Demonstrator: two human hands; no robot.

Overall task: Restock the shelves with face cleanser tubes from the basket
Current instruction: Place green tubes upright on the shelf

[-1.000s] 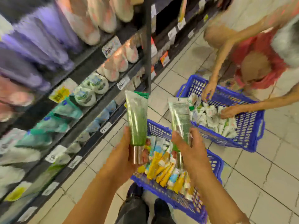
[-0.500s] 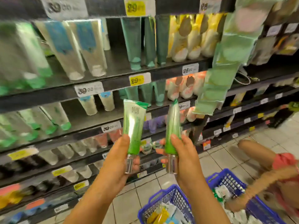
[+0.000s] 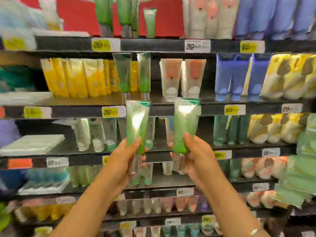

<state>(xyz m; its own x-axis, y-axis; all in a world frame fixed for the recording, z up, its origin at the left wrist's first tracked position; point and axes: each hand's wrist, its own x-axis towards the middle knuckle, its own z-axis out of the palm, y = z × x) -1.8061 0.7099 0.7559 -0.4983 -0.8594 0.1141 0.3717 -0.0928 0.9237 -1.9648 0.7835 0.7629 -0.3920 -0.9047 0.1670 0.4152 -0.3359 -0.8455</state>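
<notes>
The left hand (image 3: pixel 124 156) is gripping a green face cleanser tube (image 3: pixel 137 124) near its lower end, fingers curled round the body just above the clear silver cap, thumb lying across the front. The right hand (image 3: pixel 196 156) is gripping a second green tube (image 3: pixel 185 124) the same way, fingers wrapped round the bottom and the cap sitting against the palm. Both tubes are standing upright, caps down and crimped ends up, side by side but apart, with a gap between them. They are being held in front of the shelves (image 3: pixel 171 45), their tops overlapping the black edge of the middle shelf.

Just above and behind the left tube, 2 matching green tubes (image 3: pixel 124 74) are standing caps down on the middle shelf, between a row of yellow tubes (image 3: pixel 77 77) on their left and 2 white-and-pink tubes (image 3: pixel 181 79) on their right. Further right on that shelf, blue tubes (image 3: pixel 239 76) are standing beside yellow-and-white ones. More green tubes of the same kind (image 3: pixel 123 14) are standing on the top shelf in front of a red backing. Yellow and white price labels (image 3: pixel 109 111) are running along the shelf edges; the numbers are too blurred to read with certainty. The lower shelves are holding pale green, clear and pink tubes, all blurred.
</notes>
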